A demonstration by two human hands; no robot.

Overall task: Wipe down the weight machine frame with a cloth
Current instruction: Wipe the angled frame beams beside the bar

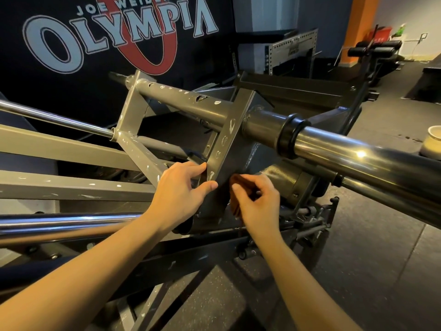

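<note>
The grey weight machine frame [133,111] fills the middle of the head view, its paint chipped in many spots. A flat upright bar [229,139] of the frame runs down to my hands. My left hand [181,189] grips the lower left edge of that bar, thumb on its front face. My right hand [256,201] holds a small brown cloth [236,185] bunched in its curled fingers and presses it against the bar's right side. Most of the cloth is hidden under my fingers.
A thick chrome sleeve [358,154] sticks out to the right above my right hand. Chrome rods [59,220] cross at the left. A pale bowl [433,139] sits at the right edge. Black rubber floor [358,259] lies below, with benches and a rack at the back.
</note>
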